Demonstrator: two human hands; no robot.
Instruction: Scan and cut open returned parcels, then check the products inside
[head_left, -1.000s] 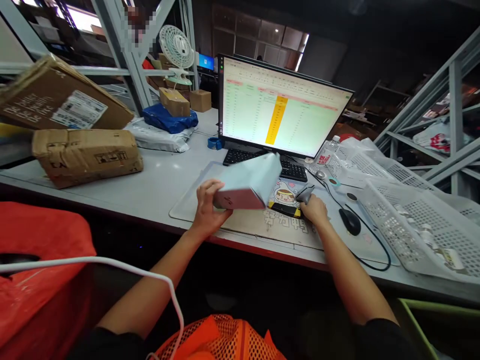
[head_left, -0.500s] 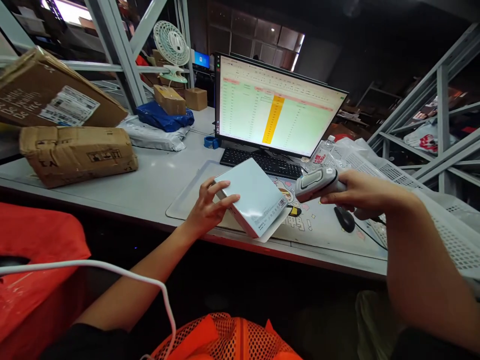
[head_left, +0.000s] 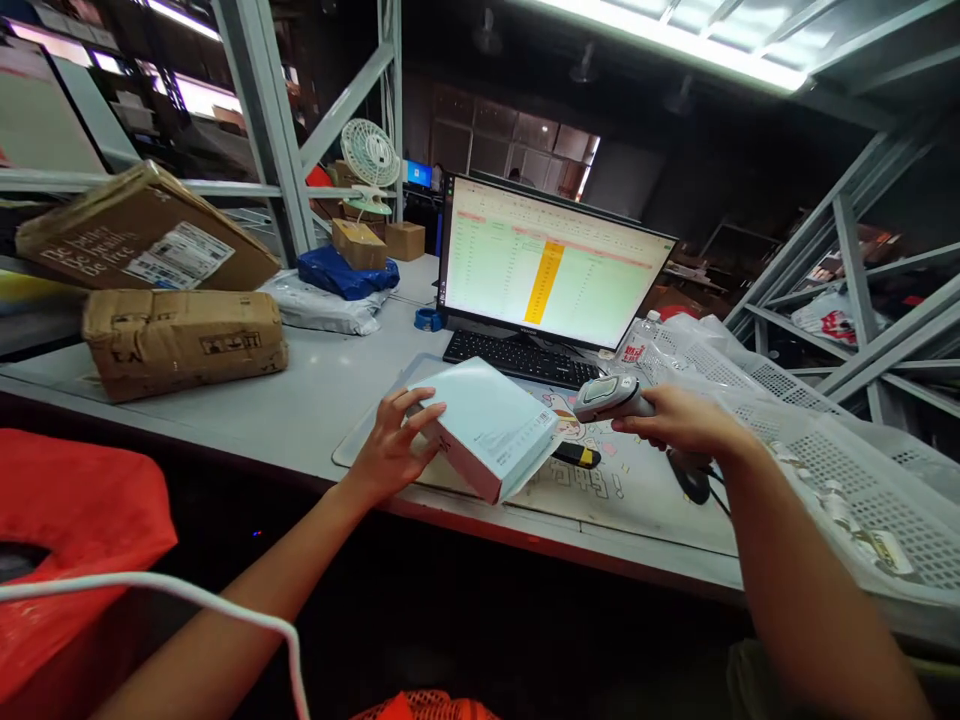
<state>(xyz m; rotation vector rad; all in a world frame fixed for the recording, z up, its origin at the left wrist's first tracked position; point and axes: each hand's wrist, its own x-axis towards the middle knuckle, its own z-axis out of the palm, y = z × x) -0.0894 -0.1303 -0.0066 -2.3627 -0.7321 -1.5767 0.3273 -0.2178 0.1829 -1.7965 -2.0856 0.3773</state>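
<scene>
Brown cartons: a battered, taped box (head_left: 187, 345) lies at the left of the frame, a larger printed carton (head_left: 97, 235) tilted behind it.
Parcels: a blue package (head_left: 349, 273) rests on a white one (head_left: 330, 308), left of the upper centre.
Left hand (head_left: 391, 450): pinching the left end of the pale blue box, fingertips on its upper face.
Pale blue box (head_left: 487, 415): centre of the frame, tilted; whether it touches the mat (head_left: 637, 505) cannot be told.
Keyboard (head_left: 521, 360): behind the box, below the lit monitor (head_left: 487, 260) at upper centre.
Cutter (head_left: 581, 456): yellow and black, on the mat just right of the box.
Scanner (head_left: 611, 397): right of centre, head toward the box.
Right hand (head_left: 682, 420): wrapped around the scanner's handle.
Mouse (head_left: 691, 482): partly hidden below that hand.
White basket (head_left: 832, 450): perforated, at the right, small containers inside.
</scene>
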